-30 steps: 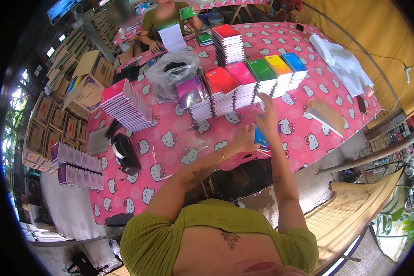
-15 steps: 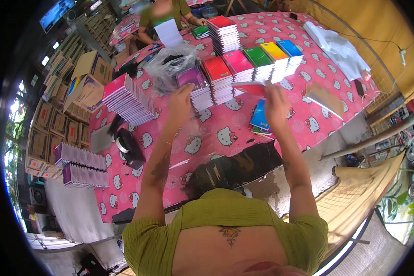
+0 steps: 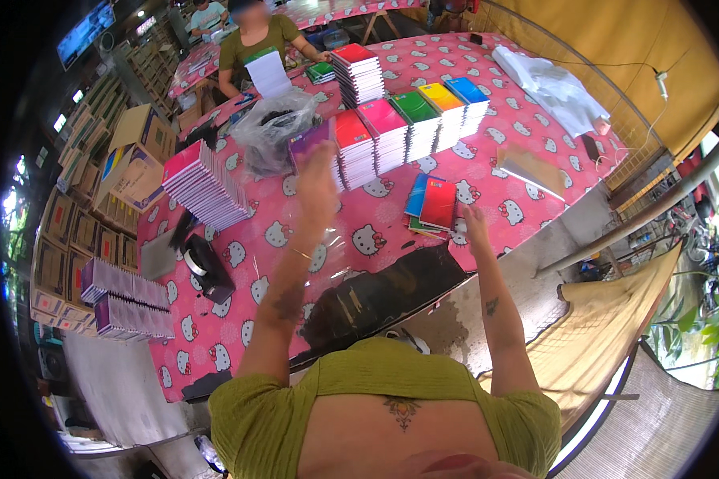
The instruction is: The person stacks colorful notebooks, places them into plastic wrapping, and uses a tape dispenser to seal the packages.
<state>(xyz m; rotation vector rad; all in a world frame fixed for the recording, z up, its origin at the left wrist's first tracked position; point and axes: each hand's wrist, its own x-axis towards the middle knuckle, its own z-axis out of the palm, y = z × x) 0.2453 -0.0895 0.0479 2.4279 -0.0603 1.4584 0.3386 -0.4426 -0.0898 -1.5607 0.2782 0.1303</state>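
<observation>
My left hand (image 3: 317, 182) is over the front of the purple notebook stack (image 3: 302, 144) at the left end of a row. Its fingers are smeared by motion, so whether they grip the top notebook cannot be made out. Beside a small pile on the table, my right hand (image 3: 474, 227) has its fingers apart, close to the right edge of a red notebook (image 3: 438, 203). That notebook lies on top of a blue notebook (image 3: 415, 195) and others. Along the row stand stacks of red (image 3: 353, 129), pink (image 3: 382, 117), green (image 3: 415, 107), yellow (image 3: 441, 96) and blue notebooks (image 3: 466, 89).
A clear plastic bag (image 3: 273, 132) sits left of the row. Further left are a tall pink-covered stack (image 3: 204, 188), a black tape dispenser (image 3: 208, 259) and purple notebooks (image 3: 128, 299). Across the table a person (image 3: 256, 40) sits near a red stack (image 3: 358, 76).
The red notebook has gone from my right hand onto the small pile, and that hand has drawn back toward me. My left hand remains at the purple stack. The whole view has shifted.
</observation>
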